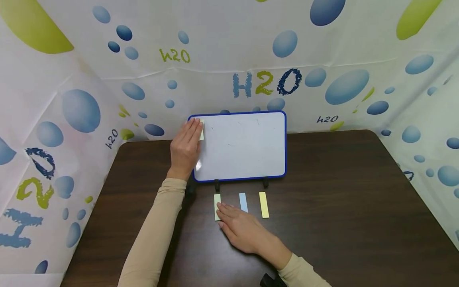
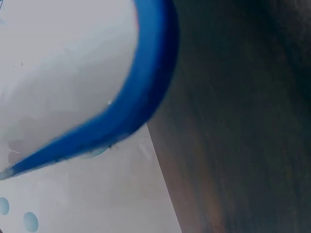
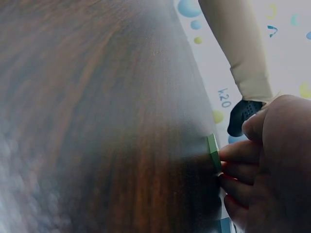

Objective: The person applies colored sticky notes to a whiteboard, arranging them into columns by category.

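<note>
Straight fingers of my left hand (image 1: pixel 184 149) press a pale sticky note (image 1: pixel 202 131) against the upper left corner of a blue-framed whiteboard (image 1: pixel 244 147). Most of that note is hidden under the fingers. Down on the table, my right hand (image 1: pixel 245 231) lies with extended fingers over a green sticky-note pad (image 1: pixel 217 198). In the right wrist view its fingertips are right at the edge of the green pad (image 3: pixel 214 153). A blue sticky-note pad (image 1: pixel 243 201) is partly covered by the right hand, and a yellow pad (image 1: pixel 263 205) lies beside it.
The whiteboard stands on black feet (image 1: pixel 265 183) on a dark wooden table (image 1: pixel 340 207). Behind it hangs a white printed backdrop (image 1: pixel 215 93). A black object (image 1: pixel 269 280) shows by the right wrist. Small dark marks dot the whiteboard.
</note>
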Demonstrator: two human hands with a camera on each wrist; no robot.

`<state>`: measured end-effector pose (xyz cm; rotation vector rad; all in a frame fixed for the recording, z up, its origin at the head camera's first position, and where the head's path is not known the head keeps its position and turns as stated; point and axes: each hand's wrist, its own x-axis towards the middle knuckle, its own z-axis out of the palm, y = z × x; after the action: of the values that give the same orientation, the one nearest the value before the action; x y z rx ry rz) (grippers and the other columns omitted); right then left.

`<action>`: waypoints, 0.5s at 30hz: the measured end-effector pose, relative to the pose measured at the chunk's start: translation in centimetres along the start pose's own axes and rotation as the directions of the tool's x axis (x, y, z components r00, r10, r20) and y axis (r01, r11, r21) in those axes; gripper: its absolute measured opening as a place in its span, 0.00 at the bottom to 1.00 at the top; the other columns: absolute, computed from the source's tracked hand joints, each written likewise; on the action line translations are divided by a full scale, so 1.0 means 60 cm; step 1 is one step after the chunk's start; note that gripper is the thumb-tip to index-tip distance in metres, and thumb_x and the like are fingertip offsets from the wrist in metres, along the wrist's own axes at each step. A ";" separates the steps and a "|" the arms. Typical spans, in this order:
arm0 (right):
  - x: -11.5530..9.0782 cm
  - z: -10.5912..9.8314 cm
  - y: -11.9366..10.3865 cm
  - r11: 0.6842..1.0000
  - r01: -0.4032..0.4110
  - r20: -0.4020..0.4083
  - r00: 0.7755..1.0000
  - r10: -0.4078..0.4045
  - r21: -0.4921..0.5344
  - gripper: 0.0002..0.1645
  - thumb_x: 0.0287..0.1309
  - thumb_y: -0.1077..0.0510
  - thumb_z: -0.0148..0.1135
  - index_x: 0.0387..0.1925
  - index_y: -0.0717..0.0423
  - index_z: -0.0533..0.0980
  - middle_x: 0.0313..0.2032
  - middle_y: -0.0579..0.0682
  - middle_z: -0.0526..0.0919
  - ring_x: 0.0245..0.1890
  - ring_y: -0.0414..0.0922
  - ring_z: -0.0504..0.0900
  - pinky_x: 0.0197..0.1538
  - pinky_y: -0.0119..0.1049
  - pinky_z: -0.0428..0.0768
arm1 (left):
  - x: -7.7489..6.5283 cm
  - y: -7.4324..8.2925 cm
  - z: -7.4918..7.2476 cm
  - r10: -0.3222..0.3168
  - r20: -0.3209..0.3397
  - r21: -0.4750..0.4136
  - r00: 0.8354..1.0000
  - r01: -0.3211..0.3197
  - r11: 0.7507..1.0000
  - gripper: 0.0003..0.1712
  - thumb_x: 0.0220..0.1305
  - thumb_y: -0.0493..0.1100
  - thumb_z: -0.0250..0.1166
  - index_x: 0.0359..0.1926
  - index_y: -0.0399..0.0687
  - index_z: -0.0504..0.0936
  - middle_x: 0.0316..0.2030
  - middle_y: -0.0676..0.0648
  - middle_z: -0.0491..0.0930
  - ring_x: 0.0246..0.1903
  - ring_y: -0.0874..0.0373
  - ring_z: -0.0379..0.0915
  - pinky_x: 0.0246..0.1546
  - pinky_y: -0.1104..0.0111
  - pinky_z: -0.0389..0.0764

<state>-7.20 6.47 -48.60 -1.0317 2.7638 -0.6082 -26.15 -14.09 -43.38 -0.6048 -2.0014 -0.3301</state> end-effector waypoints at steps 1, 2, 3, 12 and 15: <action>0.000 0.000 0.000 1.000 -0.002 0.000 1.000 0.002 0.001 0.29 0.81 0.47 0.40 0.72 0.56 0.69 0.76 0.50 0.66 0.77 0.45 0.64 0.78 0.40 0.65 | 0.000 -0.001 0.001 0.001 -0.007 -0.009 1.000 -0.001 1.000 0.17 0.67 0.30 0.65 0.56 0.36 0.85 0.56 0.39 0.84 0.60 0.45 0.81 0.65 0.56 0.79; -0.001 0.000 -0.001 1.000 -0.003 -0.001 1.000 0.003 0.000 0.29 0.81 0.47 0.40 0.72 0.56 0.69 0.76 0.50 0.66 0.77 0.45 0.64 0.78 0.40 0.65 | 0.001 -0.002 0.002 0.001 -0.011 -0.016 1.000 -0.001 1.000 0.17 0.67 0.29 0.65 0.56 0.36 0.85 0.56 0.39 0.84 0.60 0.45 0.81 0.65 0.56 0.79; -0.001 0.000 -0.001 1.000 -0.005 -0.001 1.000 0.005 -0.001 0.29 0.81 0.47 0.40 0.72 0.56 0.69 0.76 0.49 0.66 0.77 0.45 0.64 0.78 0.40 0.65 | 0.001 -0.002 0.002 0.000 -0.015 -0.021 1.000 -0.001 1.000 0.17 0.67 0.29 0.65 0.56 0.36 0.85 0.56 0.39 0.84 0.60 0.45 0.81 0.65 0.56 0.79; 0.000 0.000 -0.003 1.000 -0.009 -0.001 1.000 0.009 -0.002 0.29 0.81 0.47 0.39 0.72 0.55 0.69 0.76 0.49 0.65 0.77 0.44 0.63 0.79 0.39 0.64 | 0.002 -0.009 0.008 -0.003 0.002 0.006 1.000 0.003 1.000 0.19 0.66 0.30 0.66 0.57 0.37 0.84 0.57 0.40 0.84 0.60 0.45 0.81 0.65 0.56 0.78; -0.001 0.001 -0.003 1.000 -0.012 0.003 1.000 0.012 -0.008 0.29 0.81 0.47 0.39 0.72 0.55 0.69 0.76 0.49 0.65 0.77 0.44 0.64 0.78 0.39 0.64 | -0.001 -0.011 0.009 0.011 0.011 0.007 1.000 -0.011 1.000 0.18 0.66 0.31 0.67 0.57 0.37 0.85 0.56 0.39 0.84 0.59 0.45 0.82 0.65 0.56 0.79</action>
<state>-7.03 6.34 -48.58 -1.0168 2.7701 -0.5933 -26.90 -14.41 -43.67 -0.6140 -2.0084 -0.3137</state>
